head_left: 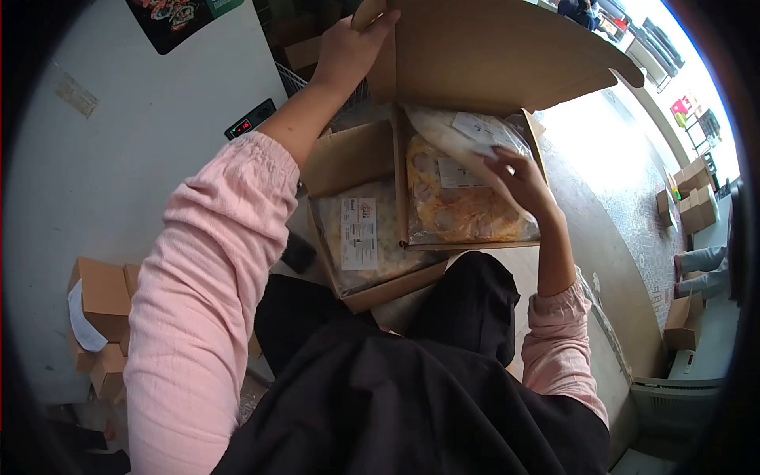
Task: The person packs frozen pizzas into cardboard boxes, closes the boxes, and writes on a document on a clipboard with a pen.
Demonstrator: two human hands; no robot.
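Observation:
My left hand (360,49) is closed on the raised lid (491,51) of a cardboard box. Inside that box lies a plastic-wrapped flat food item with a yellowish top and a white label (455,210). Over it, my right hand (518,178) pinches the edge of another clear plastic package (451,134), which is tilted up and also bears a white label. Left of this box and partly beneath it, a second open box (348,158) holds a wrapped item with a printed label (359,233).
Small cardboard boxes (103,297) are at the left, beside a large white surface (158,119) with a red-lit display (245,125). More cartons (697,210) stand at the far right, near another person's legs (701,273). A wire basket (294,83) is behind my left forearm.

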